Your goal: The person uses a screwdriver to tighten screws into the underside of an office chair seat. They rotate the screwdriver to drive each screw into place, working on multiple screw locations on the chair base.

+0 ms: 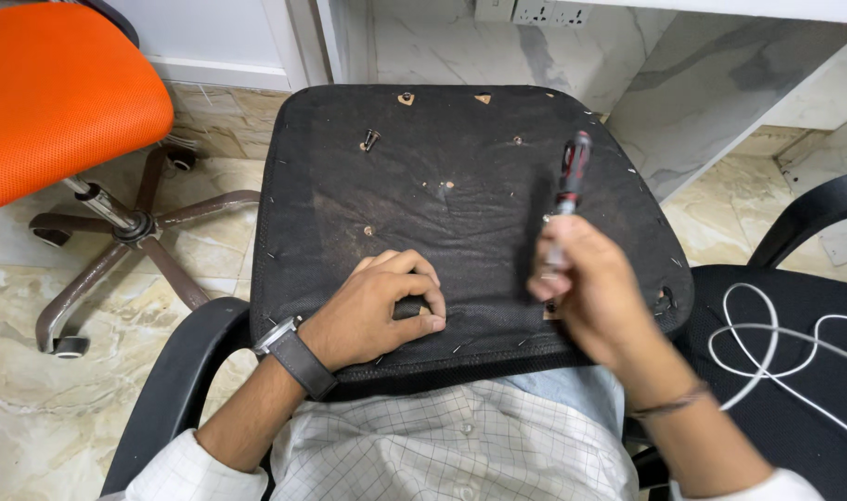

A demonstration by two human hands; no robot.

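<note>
Fastening step in hand: left hand (377,311) closed on small black part at seat base (460,167) near edge, right hand (595,297) gripping screwdriver (569,181); next, tip alignment.

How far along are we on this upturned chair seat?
Done: several screw holes in the seat underside are bare; one loose screw lies there. In hand: right hand holds the screwdriver; left hand grips a dark part. What remains fastened can't be seen.
</note>
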